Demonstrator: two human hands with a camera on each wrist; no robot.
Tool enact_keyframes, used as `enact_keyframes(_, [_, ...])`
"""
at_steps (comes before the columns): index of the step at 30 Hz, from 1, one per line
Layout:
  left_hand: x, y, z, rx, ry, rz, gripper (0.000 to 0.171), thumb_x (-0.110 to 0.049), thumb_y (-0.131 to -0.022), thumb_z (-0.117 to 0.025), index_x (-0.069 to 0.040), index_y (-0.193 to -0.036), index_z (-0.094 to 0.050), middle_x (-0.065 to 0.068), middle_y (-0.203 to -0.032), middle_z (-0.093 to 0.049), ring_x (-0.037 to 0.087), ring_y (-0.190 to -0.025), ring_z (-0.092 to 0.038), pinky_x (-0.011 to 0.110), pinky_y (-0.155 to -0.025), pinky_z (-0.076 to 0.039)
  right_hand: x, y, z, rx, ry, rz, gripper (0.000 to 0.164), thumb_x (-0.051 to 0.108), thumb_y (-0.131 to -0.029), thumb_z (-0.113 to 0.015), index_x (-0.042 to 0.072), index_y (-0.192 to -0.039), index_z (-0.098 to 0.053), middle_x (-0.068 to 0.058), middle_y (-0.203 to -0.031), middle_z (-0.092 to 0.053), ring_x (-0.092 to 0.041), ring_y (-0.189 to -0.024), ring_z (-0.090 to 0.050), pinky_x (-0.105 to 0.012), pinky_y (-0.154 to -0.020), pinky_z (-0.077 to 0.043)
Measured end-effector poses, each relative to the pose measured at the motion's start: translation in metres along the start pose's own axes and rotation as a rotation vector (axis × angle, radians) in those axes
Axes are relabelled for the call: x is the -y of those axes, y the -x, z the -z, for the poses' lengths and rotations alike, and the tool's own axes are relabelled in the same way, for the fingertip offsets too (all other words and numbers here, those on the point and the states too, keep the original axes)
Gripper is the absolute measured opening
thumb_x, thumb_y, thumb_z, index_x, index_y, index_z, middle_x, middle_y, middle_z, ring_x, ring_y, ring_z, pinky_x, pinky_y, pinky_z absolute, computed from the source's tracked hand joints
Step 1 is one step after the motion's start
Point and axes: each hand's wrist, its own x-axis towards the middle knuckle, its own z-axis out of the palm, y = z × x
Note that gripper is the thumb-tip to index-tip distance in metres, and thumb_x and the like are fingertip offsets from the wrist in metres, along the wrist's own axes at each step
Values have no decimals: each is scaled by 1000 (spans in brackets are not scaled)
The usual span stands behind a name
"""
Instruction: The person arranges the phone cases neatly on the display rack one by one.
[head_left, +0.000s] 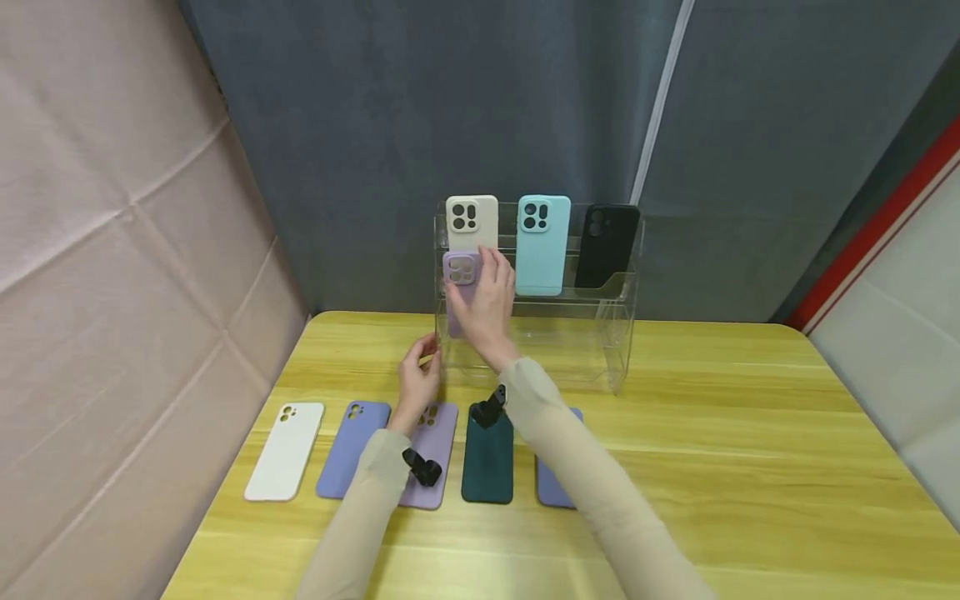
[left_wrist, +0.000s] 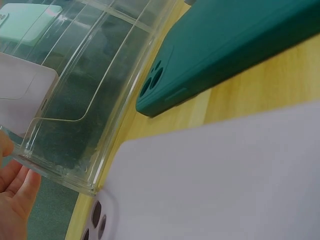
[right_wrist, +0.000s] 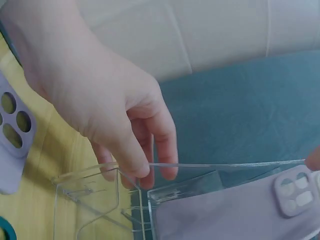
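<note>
A clear acrylic stepped rack (head_left: 619, 350) stands at the back of the table. My right hand (head_left: 491, 304) holds a light purple phone case (right_wrist: 225, 210) at the rack's left side, thumb at one edge and fingers across the other; this case leans in a lower tier, in front of a cream phone case (head_left: 483, 225). With thumb and fingers on either side of the rack's left panel, my left hand (head_left: 418, 379) grips its edge, as the right wrist view shows. A turquoise phone case (head_left: 543, 258) and a black phone case (head_left: 606, 250) stand in the rack too.
Along the table (head_left: 735, 433) lie a white case (head_left: 285, 454), a blue-purple case (head_left: 351, 450), another light purple case (head_left: 438, 450) and a dark green case (head_left: 487, 467). A blue case (head_left: 552, 487) is partly hidden under my right forearm. Grey curtains hang behind.
</note>
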Motion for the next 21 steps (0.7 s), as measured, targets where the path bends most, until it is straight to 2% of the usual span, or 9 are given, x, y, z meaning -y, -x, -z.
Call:
enact_keyframes(8, [1, 0, 1, -4, -11, 13, 30, 6, -89, -56, 7, -119, -57, 25, -107, -61, 38, -101, -59, 45, -82, -54, -6, 10, 26, 14, -110, 70, 60, 6, -73, -78, -9, -123, -48, -21, -121, -52, -33, -115, -46, -39, -104, -35])
enact_keyframes(21, [-2, 1, 3, 15, -36, 57, 31, 3, -90, -56, 5, -121, -57, 22, -108, -61, 33, -102, -58, 41, -83, -54, -30, 39, 59, 125, -119, 21, 60, 6, -77, -75, -11, -127, -46, -26, -125, -47, -38, -118, -42, -46, -102, -35])
